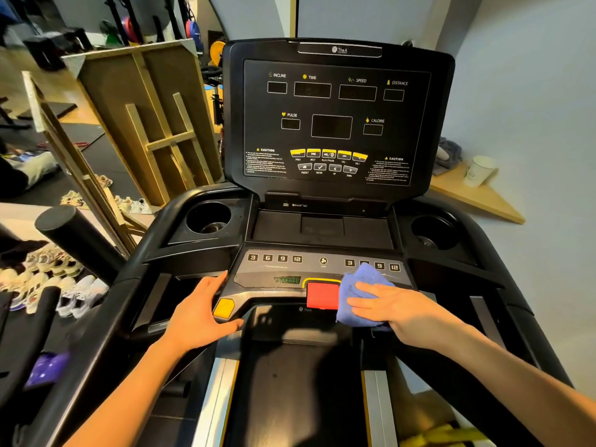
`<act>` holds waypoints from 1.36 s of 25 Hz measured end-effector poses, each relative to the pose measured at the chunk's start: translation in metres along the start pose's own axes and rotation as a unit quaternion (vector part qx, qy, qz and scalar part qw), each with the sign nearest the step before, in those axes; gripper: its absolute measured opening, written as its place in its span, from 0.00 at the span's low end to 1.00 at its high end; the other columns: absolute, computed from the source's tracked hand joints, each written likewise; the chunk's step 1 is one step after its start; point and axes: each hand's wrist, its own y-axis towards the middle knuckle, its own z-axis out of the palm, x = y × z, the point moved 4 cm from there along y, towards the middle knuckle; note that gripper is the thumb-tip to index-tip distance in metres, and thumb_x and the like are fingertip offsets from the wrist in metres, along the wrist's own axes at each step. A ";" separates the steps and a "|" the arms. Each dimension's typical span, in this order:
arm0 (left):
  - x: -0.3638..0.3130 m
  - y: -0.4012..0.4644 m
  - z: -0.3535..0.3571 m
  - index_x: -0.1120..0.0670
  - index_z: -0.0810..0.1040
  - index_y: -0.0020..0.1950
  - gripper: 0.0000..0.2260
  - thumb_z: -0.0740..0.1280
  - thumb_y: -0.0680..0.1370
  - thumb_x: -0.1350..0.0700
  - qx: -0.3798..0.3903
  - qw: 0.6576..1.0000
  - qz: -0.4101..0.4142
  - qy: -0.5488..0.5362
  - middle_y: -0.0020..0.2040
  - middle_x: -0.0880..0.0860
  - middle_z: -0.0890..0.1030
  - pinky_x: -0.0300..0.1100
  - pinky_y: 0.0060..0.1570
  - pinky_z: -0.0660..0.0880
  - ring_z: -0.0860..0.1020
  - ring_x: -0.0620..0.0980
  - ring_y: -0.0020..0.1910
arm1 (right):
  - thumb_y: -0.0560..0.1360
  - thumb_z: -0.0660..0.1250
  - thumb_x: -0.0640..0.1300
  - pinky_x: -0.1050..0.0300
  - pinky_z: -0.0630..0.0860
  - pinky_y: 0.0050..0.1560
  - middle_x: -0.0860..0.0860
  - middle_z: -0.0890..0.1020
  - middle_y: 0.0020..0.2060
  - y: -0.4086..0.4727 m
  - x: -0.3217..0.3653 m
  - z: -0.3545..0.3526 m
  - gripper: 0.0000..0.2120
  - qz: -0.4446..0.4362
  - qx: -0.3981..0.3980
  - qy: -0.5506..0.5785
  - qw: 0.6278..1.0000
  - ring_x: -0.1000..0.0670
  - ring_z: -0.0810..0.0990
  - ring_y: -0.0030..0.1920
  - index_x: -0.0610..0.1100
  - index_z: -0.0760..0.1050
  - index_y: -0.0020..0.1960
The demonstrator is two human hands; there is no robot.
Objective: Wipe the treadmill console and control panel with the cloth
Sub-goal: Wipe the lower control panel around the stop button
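The treadmill's upright black console [335,117] with dark displays stands in front of me. Below it lies the grey control panel [287,269] with numbered buttons, a red stop button [321,295] and a yellow button [223,308]. A blue cloth [361,285] lies on the panel's right side, just right of the red button. My right hand [390,306] presses flat on the cloth, fingers pointing left. My left hand [201,311] rests on the panel's left edge beside the yellow button, holding no cloth.
Two cup holders [208,217] [433,232] flank the tray under the console. A wooden frame [145,124] leans at the left, with several shoes [58,285] on the floor. A paper cup [479,171] stands on a wooden shelf at the right wall.
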 end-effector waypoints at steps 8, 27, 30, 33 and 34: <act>-0.001 0.000 0.001 0.50 0.61 0.78 0.47 0.77 0.64 0.38 -0.008 1.000 0.003 0.008 0.67 0.48 0.73 0.34 0.49 0.70 0.71 0.42 0.55 | 0.64 0.81 0.37 0.57 0.61 0.71 0.54 0.60 0.75 -0.053 -0.043 0.038 0.41 0.024 -0.170 0.099 0.980 0.50 0.63 0.74 0.50 0.71 0.74; 0.000 0.000 0.001 0.49 0.61 0.78 0.47 0.76 0.63 0.37 -0.005 1.000 0.003 0.009 0.67 0.47 0.72 0.34 0.50 0.71 0.71 0.41 0.55 | 0.65 0.67 0.26 0.53 0.78 0.61 0.41 0.76 0.69 -0.035 -0.045 0.020 0.30 0.158 -0.324 0.088 0.929 0.41 0.74 0.69 0.36 0.76 0.68; 0.000 0.000 0.001 0.49 0.61 0.78 0.48 0.76 0.63 0.36 -0.004 1.000 0.004 0.004 0.68 0.47 0.72 0.36 0.52 0.73 0.72 0.41 0.56 | 0.78 0.59 0.29 0.55 0.65 0.73 0.43 0.54 0.81 -0.013 -0.033 0.001 0.32 0.210 -0.304 0.182 0.911 0.43 0.57 0.80 0.41 0.56 0.80; 0.000 0.000 0.000 0.49 0.61 0.78 0.47 0.75 0.63 0.36 -0.001 1.000 0.006 0.000 0.67 0.46 0.72 0.35 0.50 0.73 0.72 0.41 0.56 | 0.79 0.61 0.31 0.54 0.61 0.75 0.44 0.48 0.82 0.015 -0.019 -0.016 0.36 0.231 -0.257 0.230 0.910 0.44 0.48 0.81 0.45 0.50 0.82; 0.000 0.000 0.000 0.49 0.61 0.77 0.47 0.75 0.63 0.36 0.000 1.000 0.006 -0.002 0.67 0.46 0.72 0.35 0.50 0.73 0.73 0.41 0.55 | 0.78 0.63 0.31 0.53 0.65 0.72 0.42 0.49 0.81 0.024 -0.013 -0.024 0.36 0.235 -0.258 0.234 0.907 0.42 0.51 0.81 0.43 0.52 0.81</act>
